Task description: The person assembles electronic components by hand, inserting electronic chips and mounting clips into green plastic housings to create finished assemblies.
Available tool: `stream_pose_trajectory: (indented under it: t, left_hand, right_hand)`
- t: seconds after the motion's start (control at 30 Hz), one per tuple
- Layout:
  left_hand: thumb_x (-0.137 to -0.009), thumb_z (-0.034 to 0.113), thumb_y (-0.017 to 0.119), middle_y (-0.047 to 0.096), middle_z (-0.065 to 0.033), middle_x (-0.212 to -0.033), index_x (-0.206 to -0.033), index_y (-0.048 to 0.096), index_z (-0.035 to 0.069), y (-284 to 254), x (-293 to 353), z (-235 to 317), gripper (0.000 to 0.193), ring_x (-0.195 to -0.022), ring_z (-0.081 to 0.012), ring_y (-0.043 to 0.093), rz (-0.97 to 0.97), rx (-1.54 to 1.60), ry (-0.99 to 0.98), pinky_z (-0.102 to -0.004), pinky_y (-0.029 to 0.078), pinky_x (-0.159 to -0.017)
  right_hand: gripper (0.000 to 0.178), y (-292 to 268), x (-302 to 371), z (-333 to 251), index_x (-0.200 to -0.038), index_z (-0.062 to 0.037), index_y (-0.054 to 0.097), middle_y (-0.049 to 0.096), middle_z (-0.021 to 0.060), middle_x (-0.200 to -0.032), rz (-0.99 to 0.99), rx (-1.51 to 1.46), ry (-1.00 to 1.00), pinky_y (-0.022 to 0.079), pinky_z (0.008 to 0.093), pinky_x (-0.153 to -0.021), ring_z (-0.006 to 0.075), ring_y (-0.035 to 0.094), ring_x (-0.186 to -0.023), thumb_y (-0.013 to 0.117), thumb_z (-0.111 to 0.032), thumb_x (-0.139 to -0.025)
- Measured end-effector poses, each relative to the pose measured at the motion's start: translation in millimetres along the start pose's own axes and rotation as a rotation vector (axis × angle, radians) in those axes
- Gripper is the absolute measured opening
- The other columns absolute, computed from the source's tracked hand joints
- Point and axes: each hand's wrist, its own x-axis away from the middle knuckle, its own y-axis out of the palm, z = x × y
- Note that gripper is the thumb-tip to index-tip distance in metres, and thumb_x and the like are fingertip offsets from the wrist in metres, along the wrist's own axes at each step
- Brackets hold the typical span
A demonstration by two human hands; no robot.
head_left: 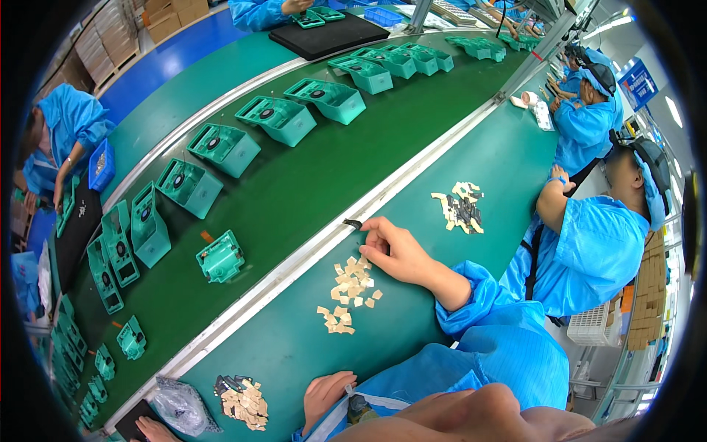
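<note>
My right hand (395, 252) reaches to the pale rail along the table's far edge, its fingers curled. Its fingertips meet a small black strip (353, 223) at the rail; the exact grip is partly hidden. Below this hand lie scattered cream-coloured scraps (352, 281), with another cluster of cream scraps (337, 320) nearer me. Close to my body, my left hand (326, 393) rests on the green table with its fingers stretched out, apparently holding nothing. To its left is a pile of cream and black pieces (244, 404). A similar mixed pile (462, 210) lies farther right.
Beyond the rail, a green conveyor (317, 184) carries teal plastic housings (224, 147) and a smaller teal part (221, 256). A clear plastic bag (184, 407) lies at lower left, beside a co-worker's hand (153, 430). Another co-worker (589, 250) sits at right.
</note>
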Motion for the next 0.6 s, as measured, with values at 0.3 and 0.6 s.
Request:
stream_pose_trajectory:
  t: [0.3, 0.6]
  left_hand:
    - [-0.074, 0.013, 0.078, 0.072, -0.0002, -0.104, -0.099, 0.072, 0.014, 4, -5, 5, 0.026, -0.089, -0.0175, 0.068, -0.002, 0.010, -0.001, -0.0320, 0.049, -0.081]
    - [-0.070, 0.010, 0.080, 0.072, 0.0014, -0.103, -0.100, 0.073, 0.014, 12, -8, 6, 0.031, -0.089, -0.0158, 0.068, 0.014, 0.006, 0.016, -0.0310, 0.050, -0.080]
  right_hand:
    - [0.034, -9, 0, 0, -0.120, -0.0006, 0.048, 0.059, 0.0049, -0.076, -0.009, 0.008, 0.003, 0.045, 0.0290, -0.056, 0.0128, 0.056, -0.063, 0.065, -0.010, -0.092]
    - [0.034, -17, 0, 2, -0.120, 0.0003, 0.048, 0.060, 0.0057, -0.077, -0.016, 0.015, 0.005, 0.046, 0.0289, -0.058, 0.0133, 0.057, -0.064, 0.065, -0.010, -0.093]
